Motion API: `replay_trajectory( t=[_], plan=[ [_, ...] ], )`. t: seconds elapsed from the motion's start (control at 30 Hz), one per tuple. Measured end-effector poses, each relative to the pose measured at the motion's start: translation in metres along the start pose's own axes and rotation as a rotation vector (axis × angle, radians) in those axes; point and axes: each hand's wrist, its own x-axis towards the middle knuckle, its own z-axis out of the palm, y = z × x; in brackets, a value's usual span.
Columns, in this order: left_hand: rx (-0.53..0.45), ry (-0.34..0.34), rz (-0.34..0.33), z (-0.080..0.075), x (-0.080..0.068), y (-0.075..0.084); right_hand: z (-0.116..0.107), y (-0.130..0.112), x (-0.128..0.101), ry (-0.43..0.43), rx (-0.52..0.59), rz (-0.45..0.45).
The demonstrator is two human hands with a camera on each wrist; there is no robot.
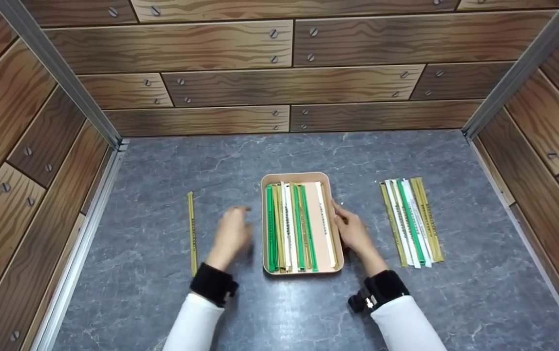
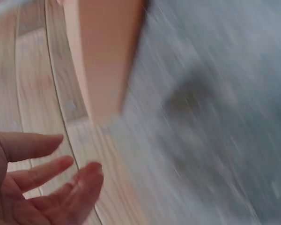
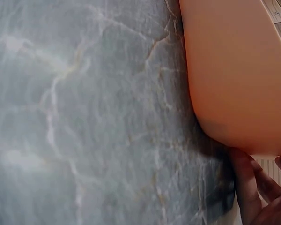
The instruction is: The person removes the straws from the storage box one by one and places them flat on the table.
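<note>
One olive-yellow strip lies alone on the grey bench, well left of the peach tray. Between that strip and the tray, the left hand hovers blurred, fingers loosely spread, holding nothing. Green, white and yellow strips fill the tray. Against its right wall rests the right hand, fingers touching it. Further right lies a strip bundle.

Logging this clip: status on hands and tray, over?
Left hand open, blurred, off the tray. Right hand touching tray's right wall. Lone gold stick left, loose bundle right. Nothing in the way.
</note>
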Motion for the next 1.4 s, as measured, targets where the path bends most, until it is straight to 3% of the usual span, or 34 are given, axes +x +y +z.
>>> replay_trajectory(
  t=[0.17,0.3,0.53,0.8,1.1,1.4],
  plan=[
    [-0.081,-0.166,0.063,0.021,-0.001,0.03,0.001,0.001,-0.001,0.01,-0.004,-0.011],
    [-0.024,-0.213,0.074,0.039,0.0,0.041,0.002,0.002,-0.001,0.026,-0.016,-0.04],
    [0.134,-0.189,0.081,0.065,0.003,0.042,0.0,0.001,-0.001,0.03,-0.04,-0.053],
    [0.281,-0.109,0.125,0.078,0.008,0.038,0.001,0.002,0.0,0.031,-0.044,-0.049],
    [0.27,-0.095,0.147,0.081,0.014,0.033,0.0,0.0,-0.001,0.02,-0.038,-0.04],
    [0.29,-0.112,0.105,0.083,0.014,0.035,0.001,0.0,-0.002,0.035,-0.031,-0.056]
  ],
)
